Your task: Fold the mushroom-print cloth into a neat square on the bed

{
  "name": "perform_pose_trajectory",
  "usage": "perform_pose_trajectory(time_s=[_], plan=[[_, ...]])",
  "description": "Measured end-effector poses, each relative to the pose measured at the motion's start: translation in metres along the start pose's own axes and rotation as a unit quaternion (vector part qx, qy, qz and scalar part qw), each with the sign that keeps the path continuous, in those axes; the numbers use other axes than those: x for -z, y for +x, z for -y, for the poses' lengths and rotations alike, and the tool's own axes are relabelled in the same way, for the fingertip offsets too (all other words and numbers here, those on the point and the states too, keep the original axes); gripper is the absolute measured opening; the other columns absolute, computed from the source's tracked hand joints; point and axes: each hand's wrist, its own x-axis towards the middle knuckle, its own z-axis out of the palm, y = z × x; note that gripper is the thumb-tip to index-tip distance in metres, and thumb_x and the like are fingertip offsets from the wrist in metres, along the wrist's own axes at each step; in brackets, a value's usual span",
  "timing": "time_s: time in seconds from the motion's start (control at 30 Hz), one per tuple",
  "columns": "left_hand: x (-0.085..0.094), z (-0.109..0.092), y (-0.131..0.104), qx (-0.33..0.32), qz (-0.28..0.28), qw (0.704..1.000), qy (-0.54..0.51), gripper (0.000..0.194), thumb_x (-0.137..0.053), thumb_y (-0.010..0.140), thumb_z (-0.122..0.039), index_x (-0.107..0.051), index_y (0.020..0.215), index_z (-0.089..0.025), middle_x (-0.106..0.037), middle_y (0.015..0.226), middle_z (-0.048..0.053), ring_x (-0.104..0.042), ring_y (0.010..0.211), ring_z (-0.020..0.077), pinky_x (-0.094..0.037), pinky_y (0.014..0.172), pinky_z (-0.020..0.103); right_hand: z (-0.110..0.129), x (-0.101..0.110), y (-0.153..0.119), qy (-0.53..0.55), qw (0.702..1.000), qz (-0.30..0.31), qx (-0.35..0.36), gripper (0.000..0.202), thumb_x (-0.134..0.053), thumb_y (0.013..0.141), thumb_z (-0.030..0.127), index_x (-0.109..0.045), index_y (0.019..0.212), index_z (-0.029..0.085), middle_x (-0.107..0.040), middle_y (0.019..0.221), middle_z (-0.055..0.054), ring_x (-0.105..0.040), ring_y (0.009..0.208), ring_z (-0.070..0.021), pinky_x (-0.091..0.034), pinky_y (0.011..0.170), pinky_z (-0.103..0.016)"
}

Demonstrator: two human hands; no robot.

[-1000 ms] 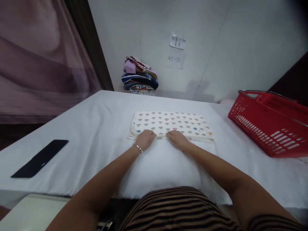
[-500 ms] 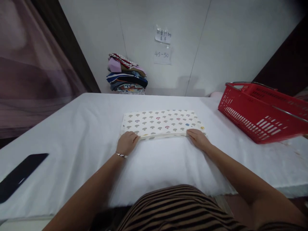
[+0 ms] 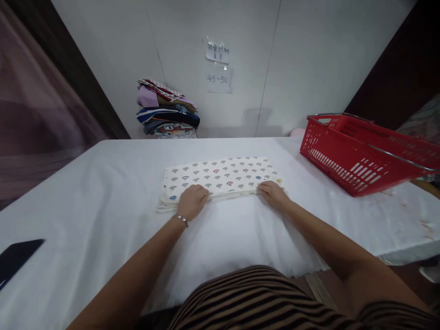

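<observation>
A white cloth with a mushroom print lies folded into a long, layered strip across the table. My left hand grips its near edge left of the middle, fingers curled over the fold and a bracelet on the wrist. At the near right corner, my right hand pinches the same edge between thumb and fingers. The left end of the cloth sticks out past my left hand, its layers slightly uneven. Both thumbs are mostly hidden.
A red plastic basket with metal handles stands at the right on the white tablecloth. Folded clothes are stacked by the back wall, near taped paper notes. A dark flat object lies at the left edge.
My left hand has slid inward along the near edge, uncovering the cloth's left corner. My right hand keeps its hold at the right corner. The whole view has shifted slightly.
</observation>
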Motion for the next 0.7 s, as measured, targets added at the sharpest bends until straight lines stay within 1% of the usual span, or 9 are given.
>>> perform_pose_trajectory(time_s=[0.13, 0.23, 0.37, 0.5, 0.7], plan=[[-0.021, -0.027, 0.025, -0.056, 0.049, 0.997, -0.026, 0.020, -0.045, 0.087, -0.024, -0.065, 0.085, -0.021, -0.062, 0.093, 0.005, -0.052, 0.088, 0.0180, -0.042, 0.079, 0.033, 0.015, -0.005, 0.016, 0.011, 0.999, 0.035, 0.028, 0.025, -0.045, 0.089, 0.025, -0.068, 0.098, 0.020, -0.064, 0.102, -0.008, -0.054, 0.096, -0.0207, -0.042, 0.085, -0.036], [-0.032, -0.036, 0.034, -0.062, 0.076, 0.995, -0.022, 0.020, -0.045, 0.087, -0.024, -0.064, 0.084, -0.020, -0.061, 0.091, 0.004, -0.052, 0.088, 0.0170, -0.041, 0.080, 0.032, 0.021, -0.010, 0.026, 0.017, 0.998, 0.049, 0.045, 0.024, -0.046, 0.089, 0.025, -0.068, 0.097, 0.020, -0.063, 0.100, -0.009, -0.053, 0.094, -0.0205, -0.041, 0.083, -0.036], [-0.037, -0.039, 0.035, -0.046, 0.090, 0.995, -0.001, 0.023, -0.044, 0.089, -0.027, -0.065, 0.082, -0.020, -0.060, 0.087, 0.004, -0.052, 0.084, 0.0163, -0.040, 0.077, 0.030, 0.023, -0.016, 0.034, 0.027, 0.996, 0.061, 0.063, 0.023, -0.047, 0.088, 0.024, -0.068, 0.096, 0.018, -0.063, 0.096, -0.009, -0.053, 0.091, -0.0194, -0.041, 0.081, -0.033], [-0.038, -0.037, 0.035, -0.059, 0.089, 0.994, 0.010, 0.028, -0.041, 0.091, -0.027, -0.065, 0.082, -0.020, -0.060, 0.085, 0.004, -0.052, 0.083, 0.0162, -0.039, 0.077, 0.031, 0.022, -0.019, 0.040, 0.034, 0.995, 0.068, 0.070, 0.023, -0.047, 0.088, 0.024, -0.069, 0.093, 0.017, -0.063, 0.092, -0.009, -0.054, 0.087, -0.0189, -0.040, 0.077, -0.031], [-0.039, -0.038, 0.035, -0.062, 0.087, 0.994, 0.021, 0.030, -0.037, 0.091, -0.025, -0.064, 0.084, -0.019, -0.059, 0.084, 0.005, -0.052, 0.082, 0.0163, -0.040, 0.076, 0.032, 0.024, -0.017, 0.038, 0.028, 0.994, 0.066, 0.078, 0.025, -0.043, 0.090, 0.022, -0.067, 0.088, 0.017, -0.062, 0.090, -0.008, -0.052, 0.087, -0.0187, -0.039, 0.077, -0.030]])
